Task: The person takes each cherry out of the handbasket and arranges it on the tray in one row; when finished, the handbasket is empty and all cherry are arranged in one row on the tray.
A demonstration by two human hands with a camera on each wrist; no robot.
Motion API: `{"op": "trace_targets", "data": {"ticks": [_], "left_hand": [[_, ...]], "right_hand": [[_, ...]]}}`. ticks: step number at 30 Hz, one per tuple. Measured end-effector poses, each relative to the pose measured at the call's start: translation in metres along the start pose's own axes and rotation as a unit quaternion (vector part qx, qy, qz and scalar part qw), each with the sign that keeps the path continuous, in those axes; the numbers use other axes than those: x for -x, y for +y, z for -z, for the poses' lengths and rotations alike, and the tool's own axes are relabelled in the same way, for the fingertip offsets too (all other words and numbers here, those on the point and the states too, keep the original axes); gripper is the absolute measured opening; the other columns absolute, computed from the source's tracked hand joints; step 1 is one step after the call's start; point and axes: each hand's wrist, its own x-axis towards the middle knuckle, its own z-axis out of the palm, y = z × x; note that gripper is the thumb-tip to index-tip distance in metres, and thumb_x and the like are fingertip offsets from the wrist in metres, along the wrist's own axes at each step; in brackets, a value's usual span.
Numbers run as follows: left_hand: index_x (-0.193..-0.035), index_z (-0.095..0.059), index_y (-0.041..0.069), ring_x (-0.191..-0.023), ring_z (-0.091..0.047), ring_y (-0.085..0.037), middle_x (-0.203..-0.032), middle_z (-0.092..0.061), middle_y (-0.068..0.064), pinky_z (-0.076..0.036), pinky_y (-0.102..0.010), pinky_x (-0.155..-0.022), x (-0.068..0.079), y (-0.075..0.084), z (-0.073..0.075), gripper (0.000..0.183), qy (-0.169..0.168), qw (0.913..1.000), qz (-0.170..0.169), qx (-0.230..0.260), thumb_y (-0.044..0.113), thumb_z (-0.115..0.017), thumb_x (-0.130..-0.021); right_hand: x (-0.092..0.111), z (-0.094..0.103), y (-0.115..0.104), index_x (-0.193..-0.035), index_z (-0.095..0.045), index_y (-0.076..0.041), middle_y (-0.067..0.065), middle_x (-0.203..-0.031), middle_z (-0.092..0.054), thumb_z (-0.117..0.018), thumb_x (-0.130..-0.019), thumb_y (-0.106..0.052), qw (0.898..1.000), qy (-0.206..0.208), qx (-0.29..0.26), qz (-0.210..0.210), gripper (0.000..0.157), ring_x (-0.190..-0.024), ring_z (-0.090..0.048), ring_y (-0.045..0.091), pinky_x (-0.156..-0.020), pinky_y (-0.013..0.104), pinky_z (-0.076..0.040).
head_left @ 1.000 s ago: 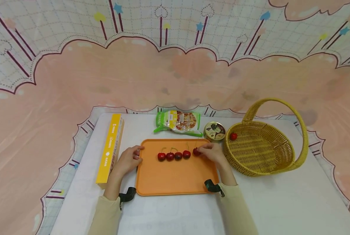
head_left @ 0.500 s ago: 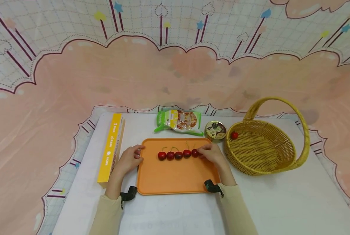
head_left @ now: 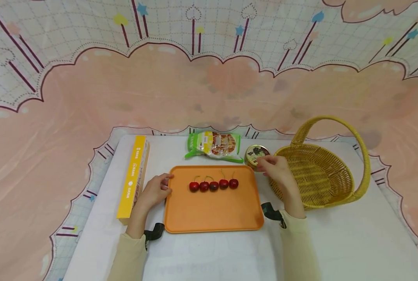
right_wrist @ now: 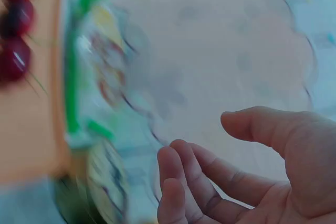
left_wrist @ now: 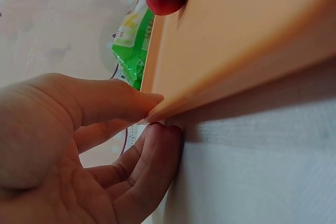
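Note:
Several dark red cherries [head_left: 213, 186] with stems lie in a row on the orange tray [head_left: 212, 214]. At the tray's left edge my left hand [head_left: 155, 191] pinches the rim; the left wrist view shows a fingertip on top and other fingers curled at its side. My right hand [head_left: 277, 171] is in the air between the round tin [head_left: 254, 153] and the wicker basket [head_left: 314, 183], covering part of both. In the right wrist view its thumb and fingers [right_wrist: 241, 124] stand apart with nothing between them. No cherry shows in the visible part of the basket.
A long yellow box [head_left: 133, 175] lies left of the tray, close to my left forearm. Behind the tray is a green and white food packet [head_left: 214, 145]. The basket's tall handle [head_left: 363, 164] arches up at the right.
My right hand set the rightmost cherry against the row, let go of it and moved right towards the basket. The cherry seen in the basket is now hidden behind that hand. My left hand stayed.

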Motion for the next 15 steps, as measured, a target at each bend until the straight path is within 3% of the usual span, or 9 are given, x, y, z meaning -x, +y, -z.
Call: {"op": "trace_targets", "data": {"ticks": [4,7,12,15], "left_hand": [[-0.127,-0.059,-0.004,-0.081,-0.056,-0.022,-0.095,-0.058,-0.013,-0.046,-0.033,-0.074,0.0,0.0,-0.001,0.046,-0.001,1.0,0.001,0.0,-0.003,-0.067,-0.082],[-0.127,-0.059,-0.004,-0.081,-0.056,-0.022,-0.094,-0.057,-0.013,-0.046,-0.033,-0.073,-0.001,0.0,-0.001,0.046,-0.001,1.0,-0.003,0.0,-0.003,-0.067,-0.082],[-0.127,-0.059,-0.004,-0.081,-0.055,-0.022,-0.094,-0.057,-0.013,-0.045,-0.032,-0.073,-0.001,0.0,0.0,0.046,0.001,1.0,-0.001,-0.001,-0.003,-0.067,-0.082],[-0.127,-0.059,-0.005,-0.08,-0.056,-0.022,-0.094,-0.058,-0.013,-0.045,-0.032,-0.072,-0.001,-0.001,-0.001,0.046,0.001,1.0,-0.006,-0.001,-0.003,-0.067,-0.082]], "right_hand": [[-0.001,0.04,0.0,-0.125,-0.056,0.015,-0.002,-0.081,-0.068,-0.056,-0.098,-0.022,0.999,0.043,-0.005,-0.02,0.045,-0.074,-0.065,0.004,-0.071,0.023,-0.054],[-0.008,0.062,0.009,-0.13,-0.053,0.015,-0.004,-0.088,-0.065,-0.055,-0.098,-0.023,0.997,0.064,0.014,-0.044,0.049,-0.074,-0.063,0.001,-0.073,0.024,-0.053],[-0.029,0.081,0.023,-0.132,-0.048,0.018,0.021,-0.11,-0.063,-0.053,-0.099,-0.021,0.994,0.033,0.06,-0.081,0.052,-0.08,-0.064,0.005,-0.079,0.03,-0.055],[-0.04,0.086,0.026,-0.132,-0.048,0.019,0.027,-0.117,-0.06,-0.054,-0.098,-0.02,0.992,0.002,0.085,-0.098,0.052,-0.081,-0.064,0.01,-0.082,0.036,-0.056]]}}
